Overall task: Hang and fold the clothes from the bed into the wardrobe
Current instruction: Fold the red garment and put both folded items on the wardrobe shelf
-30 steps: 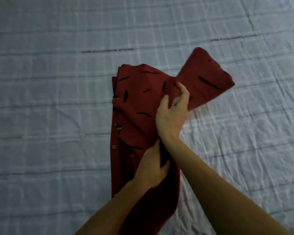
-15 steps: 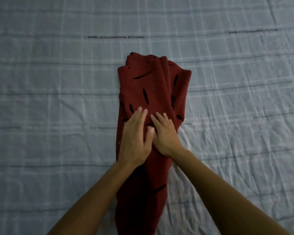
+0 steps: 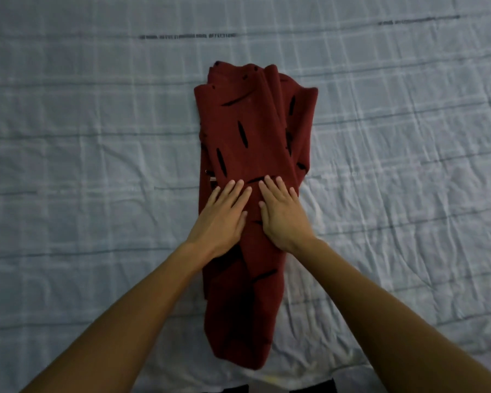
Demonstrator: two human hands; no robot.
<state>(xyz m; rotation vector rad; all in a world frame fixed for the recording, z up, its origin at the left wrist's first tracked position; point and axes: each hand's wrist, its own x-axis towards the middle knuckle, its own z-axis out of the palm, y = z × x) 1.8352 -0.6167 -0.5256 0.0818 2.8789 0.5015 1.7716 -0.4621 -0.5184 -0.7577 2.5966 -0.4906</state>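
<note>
A dark red garment (image 3: 253,131) with short black dashes lies folded into a long narrow strip on the bed, running from the far middle toward the near edge. My left hand (image 3: 221,215) lies flat on its middle, fingers straight and pointing away from me. My right hand (image 3: 282,212) presses flat beside it, fingers also straight. Both hands touch the cloth side by side, with a narrow gap of red fabric between them. The sleeve is folded in over the body of the garment.
The bed (image 3: 82,165) is covered with a wrinkled pale blue checked sheet that fills the view on all sides of the garment. The bed's near edge (image 3: 267,384) shows at the bottom, with dark floor beyond it.
A second ago my right hand held the sleeve out to the right; the sleeve now lies folded over the body. Both hands came down flat on the garment and slid slightly apart.
</note>
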